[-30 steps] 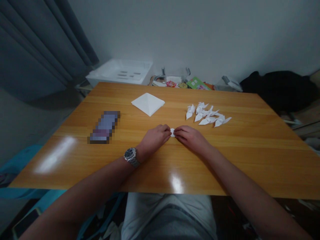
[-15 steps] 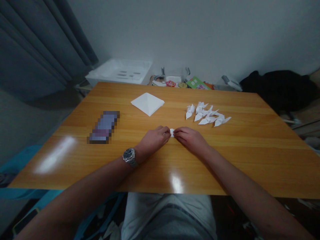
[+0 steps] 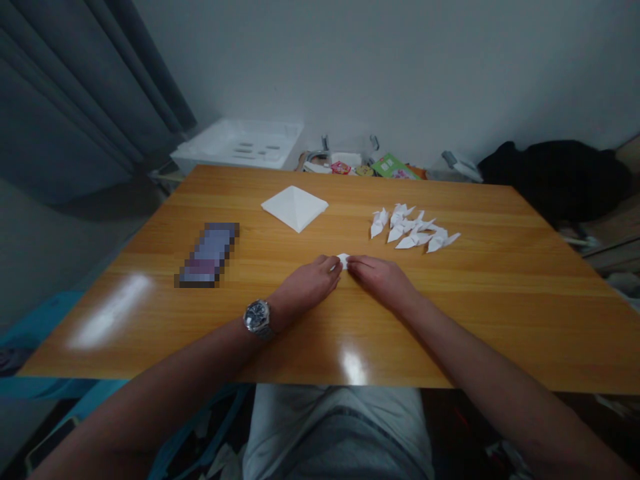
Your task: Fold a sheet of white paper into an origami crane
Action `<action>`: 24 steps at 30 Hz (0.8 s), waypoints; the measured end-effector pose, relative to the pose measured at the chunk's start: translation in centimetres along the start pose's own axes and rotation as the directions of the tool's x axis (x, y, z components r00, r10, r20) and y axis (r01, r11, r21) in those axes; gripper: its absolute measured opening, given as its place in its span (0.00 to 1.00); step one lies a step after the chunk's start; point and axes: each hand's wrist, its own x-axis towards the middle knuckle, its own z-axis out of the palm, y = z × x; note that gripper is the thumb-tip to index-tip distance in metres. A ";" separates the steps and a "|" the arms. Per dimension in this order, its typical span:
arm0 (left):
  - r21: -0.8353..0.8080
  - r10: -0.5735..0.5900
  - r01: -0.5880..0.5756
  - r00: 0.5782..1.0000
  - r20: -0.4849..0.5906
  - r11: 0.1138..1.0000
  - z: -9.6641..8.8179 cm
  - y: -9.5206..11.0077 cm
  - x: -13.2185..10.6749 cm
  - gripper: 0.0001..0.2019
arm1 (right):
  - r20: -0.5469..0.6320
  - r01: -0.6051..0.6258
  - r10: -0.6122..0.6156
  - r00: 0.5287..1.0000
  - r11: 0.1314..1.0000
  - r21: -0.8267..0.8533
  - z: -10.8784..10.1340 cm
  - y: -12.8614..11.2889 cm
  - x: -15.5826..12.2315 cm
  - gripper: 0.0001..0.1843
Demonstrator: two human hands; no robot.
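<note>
Between my two hands a small folded piece of white paper (image 3: 343,261) lies at the middle of the table, mostly covered by fingers. My left hand (image 3: 316,280) has its fingers closed on the paper's left side, and a metal watch (image 3: 257,316) is on that wrist. From the other side my right hand (image 3: 383,277) presses its fingers together on the paper's right edge. Beyond the right hand lie several white origami cranes (image 3: 413,230) in a cluster. A stack of white paper squares (image 3: 295,208), turned like a diamond, lies farther back to the left.
A phone (image 3: 209,255), blurred out, lies on the wooden table (image 3: 480,313) at the left. Behind the table stand a white plastic tray (image 3: 240,143) and a clear bin with a green packet (image 3: 393,167). A black cloth heap (image 3: 555,173) sits at the back right.
My left fingers have shifted slightly on the small paper, and a little more of its far edge shows. Everything else on the table stays in place.
</note>
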 end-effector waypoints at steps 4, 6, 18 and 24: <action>0.055 0.046 -0.047 0.999 0.026 0.997 0.1 0.0 0.0 0.15 | 0.004 0.063 -0.063 0.998 0.998 0.021 -0.3 0.0 -0.1 0.14; 0.064 0.055 -0.057 0.998 0.030 0.996 0.2 0.0 0.0 0.15 | 0.007 0.080 -0.081 0.997 0.996 0.029 -0.4 0.1 -0.2 0.16; 0.060 -0.067 0.068 0.998 -0.016 0.996 -0.7 0.8 -0.9 0.16 | 0.007 0.063 -0.066 0.998 0.982 0.175 -1.4 1.3 -0.7 0.16; 0.029 -0.060 0.060 0.998 -0.012 0.998 -0.2 0.5 -0.9 0.16 | -0.004 0.081 -0.081 0.997 0.982 0.171 -1.6 1.4 -0.9 0.14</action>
